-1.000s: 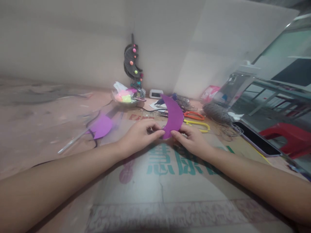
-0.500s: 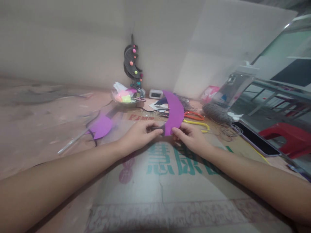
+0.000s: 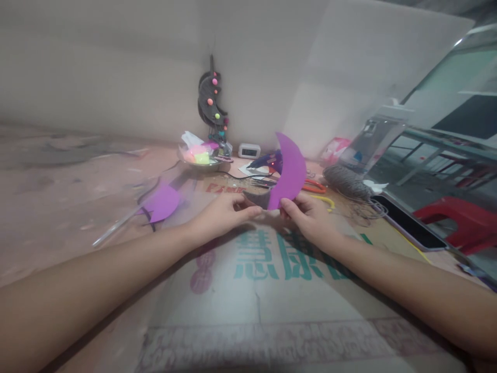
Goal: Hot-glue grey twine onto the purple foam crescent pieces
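Both hands hold a purple crescent cutout (image 3: 292,168) upright over the cardboard. Its lower left end is covered in dark grey yarn (image 3: 259,198). My left hand (image 3: 236,210) pinches that grey end between thumb and fingers. Closed on the bare purple part near its lower edge is my right hand (image 3: 303,211). Just behind the crescent lie a dark blue glue gun (image 3: 267,161) and scissors with orange handles (image 3: 315,185). A yellow handle (image 3: 325,201) shows beside my right hand. To the right rests a ball of grey yarn (image 3: 345,181).
Cardboard (image 3: 217,311) covers the table before me. At left lie another purple piece (image 3: 163,204) and a clear stick (image 3: 116,228). A bowl (image 3: 200,165), a small clock (image 3: 249,151) and a grey crescent ornament (image 3: 212,101) stand behind. A phone (image 3: 409,223) and clear container (image 3: 382,137) are at right.
The purple crescent has shifted right and turned, so its grey yarn-covered end shows more and the glue gun behind is uncovered. My right hand moved slightly right; my left barely moved.
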{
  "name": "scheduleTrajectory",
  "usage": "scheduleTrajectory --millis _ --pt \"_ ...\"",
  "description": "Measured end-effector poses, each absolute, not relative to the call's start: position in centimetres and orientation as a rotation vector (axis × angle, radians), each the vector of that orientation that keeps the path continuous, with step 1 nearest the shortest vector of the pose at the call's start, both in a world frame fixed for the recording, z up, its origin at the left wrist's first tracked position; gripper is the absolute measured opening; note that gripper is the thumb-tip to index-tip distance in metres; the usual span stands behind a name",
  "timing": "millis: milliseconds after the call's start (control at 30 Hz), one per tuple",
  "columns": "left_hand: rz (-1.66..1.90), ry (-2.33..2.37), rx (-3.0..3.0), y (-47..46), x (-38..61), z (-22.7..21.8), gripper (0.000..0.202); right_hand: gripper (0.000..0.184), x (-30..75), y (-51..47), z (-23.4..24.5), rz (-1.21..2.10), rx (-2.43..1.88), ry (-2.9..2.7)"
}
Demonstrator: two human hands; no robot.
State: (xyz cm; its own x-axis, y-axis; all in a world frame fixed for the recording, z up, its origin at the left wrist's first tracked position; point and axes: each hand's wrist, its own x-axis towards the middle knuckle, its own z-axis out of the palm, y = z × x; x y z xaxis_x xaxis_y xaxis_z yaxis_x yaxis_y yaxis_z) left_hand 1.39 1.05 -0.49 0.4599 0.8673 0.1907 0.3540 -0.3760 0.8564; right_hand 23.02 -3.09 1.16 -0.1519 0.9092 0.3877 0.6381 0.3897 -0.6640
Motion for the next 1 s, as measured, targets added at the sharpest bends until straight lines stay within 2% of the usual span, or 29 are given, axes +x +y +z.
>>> scheduleTrajectory --millis 333,600,833,1000 --pt "0.82 1.055 1.939 0.6 1.3 0.2 0.035 0.027 22.8 -3.2 1.1 0.42 -1.296 -1.962" --pt "0.819 0.978 1.912 0.5 1.3 0.3 0.022 0.032 22.8 -3.0 1.3 0.481 -1.355 -1.832" --pt "0.933 1.046 1.919 1.1 1.2 -0.3 0.026 0.032 22.8 -2.7 1.9 0.48 -1.397 -1.695" --pt "1.035 1.052 1.768 1.4 1.1 -0.2 0.02 0.035 23.3 -2.1 1.8 0.48 -1.363 -1.603"
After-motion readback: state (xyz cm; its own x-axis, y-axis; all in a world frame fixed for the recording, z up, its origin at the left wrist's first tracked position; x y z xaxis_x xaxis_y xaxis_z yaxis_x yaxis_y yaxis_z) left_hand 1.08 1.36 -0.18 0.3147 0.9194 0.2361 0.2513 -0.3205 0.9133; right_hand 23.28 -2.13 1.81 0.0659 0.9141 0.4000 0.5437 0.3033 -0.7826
